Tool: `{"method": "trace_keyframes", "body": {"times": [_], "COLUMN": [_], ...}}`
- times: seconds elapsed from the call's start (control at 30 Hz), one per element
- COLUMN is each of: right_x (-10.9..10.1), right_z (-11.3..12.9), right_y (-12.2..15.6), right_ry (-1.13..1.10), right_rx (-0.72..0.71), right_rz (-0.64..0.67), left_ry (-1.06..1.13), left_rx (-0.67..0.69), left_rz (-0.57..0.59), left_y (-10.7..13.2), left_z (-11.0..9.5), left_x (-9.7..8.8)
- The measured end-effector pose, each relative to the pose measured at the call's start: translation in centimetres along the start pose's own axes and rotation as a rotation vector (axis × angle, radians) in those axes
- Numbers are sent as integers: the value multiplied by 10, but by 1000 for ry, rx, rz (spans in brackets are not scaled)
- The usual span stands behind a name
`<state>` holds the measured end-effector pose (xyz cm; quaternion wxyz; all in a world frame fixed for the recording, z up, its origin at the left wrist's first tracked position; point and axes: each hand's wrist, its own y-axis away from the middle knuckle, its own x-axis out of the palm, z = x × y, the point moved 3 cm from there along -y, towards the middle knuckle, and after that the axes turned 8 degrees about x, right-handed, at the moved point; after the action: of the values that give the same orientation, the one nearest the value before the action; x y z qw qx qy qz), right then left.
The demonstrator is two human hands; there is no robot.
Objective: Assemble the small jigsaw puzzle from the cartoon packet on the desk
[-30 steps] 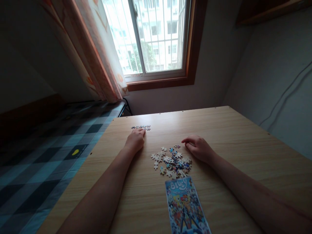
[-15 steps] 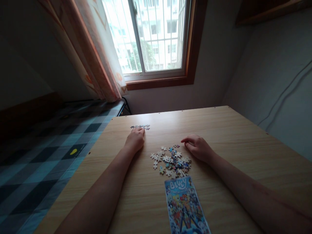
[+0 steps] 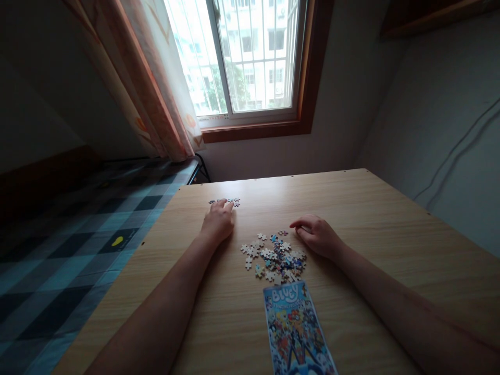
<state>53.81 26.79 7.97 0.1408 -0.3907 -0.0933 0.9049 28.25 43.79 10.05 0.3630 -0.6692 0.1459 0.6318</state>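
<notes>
My left hand [image 3: 219, 219] lies at the far left part of the table, its fingers apart and reaching over a short row of joined puzzle pieces [image 3: 236, 202]. The fingers cover part of that row, and whether they press on a piece is hard to see. My right hand [image 3: 315, 234] rests on the table, index finger stretched out and a gap above the thumb, with nothing visible in it. Just left of it lies a loose heap of puzzle pieces [image 3: 279, 258], some face up and some showing pale backs. Nearer to me is a colourful "Bluey" picture card [image 3: 297, 328].
The light wooden table [image 3: 371, 271] reaches to the wall below a barred window [image 3: 261, 57]. To the left stands a bed with a checked cover [image 3: 89, 250], beside a hanging curtain [image 3: 156, 94]. A cable [image 3: 455, 153] runs along the right wall.
My left hand has shifted slightly right, and its fingers have spread and reached forward over the row of pieces. My right hand, the heap and the card stay as they were.
</notes>
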Motion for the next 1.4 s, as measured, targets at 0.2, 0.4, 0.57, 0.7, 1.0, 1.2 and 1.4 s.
{"method": "trace_keyframes", "body": {"times": [0.2,0.4,0.57,0.7,1.0,1.2,1.4], "right_x": [1,3,3,4,4,4,5], "right_z": [1,3,4,3,3,4,2], "right_y": [-1,-1,-1,-1,-2,-2,-2], "right_ry": [19,56,71,74,88,77,82], "right_rx": [-10,-44,-39,-42,-50,-45,-47], "right_rz": [3,14,15,7,6,10,13], "left_ry": [-37,19,29,33,28,36,42], "left_rx": [-84,-159,-164,-156,-133,-145,-136], "left_rz": [109,157,177,180,159,171,153], "left_y": [3,2,2,2,1,1,2], "left_z": [-12,-13,-17,-20,-20,-19,-21], "left_x": [1,8,10,12,13,15,13]}}
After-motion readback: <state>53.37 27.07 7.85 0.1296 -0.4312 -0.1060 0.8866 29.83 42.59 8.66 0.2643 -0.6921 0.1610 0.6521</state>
